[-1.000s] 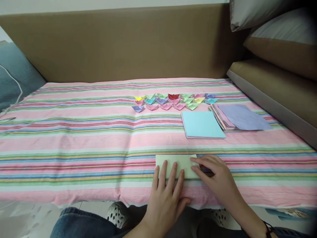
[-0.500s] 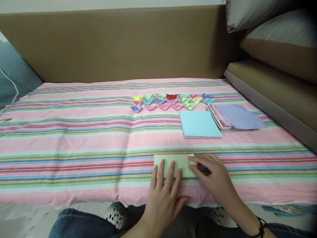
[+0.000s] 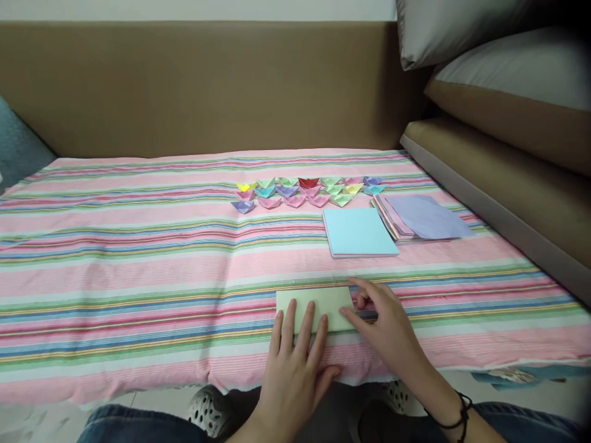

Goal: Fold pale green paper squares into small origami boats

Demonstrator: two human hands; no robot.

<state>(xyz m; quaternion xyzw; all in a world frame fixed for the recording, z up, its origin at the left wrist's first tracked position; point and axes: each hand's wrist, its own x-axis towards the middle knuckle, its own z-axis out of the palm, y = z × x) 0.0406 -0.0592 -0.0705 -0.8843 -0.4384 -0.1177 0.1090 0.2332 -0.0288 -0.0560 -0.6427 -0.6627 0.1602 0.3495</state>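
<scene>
A pale green sheet of paper, folded into a rectangle, lies on the striped cloth in front of me. My left hand rests on it with fingers spread flat, pressing its near half. At the paper's right end is my right hand; its thumb touches the paper, while the index finger reaches past the far right corner, apart from the thumb. A stack of light blue square paper lies just beyond the folded sheet.
Several small folded paper boats in many colours stand in rows farther back. A looser pile of coloured paper lies right of the blue stack. Cushions are piled at the right, and a brown backrest runs behind the striped cloth.
My right index finger has lifted off the paper and moved outward past its far corner. My left hand stays flat on the sheet. The whole view has shifted slightly.
</scene>
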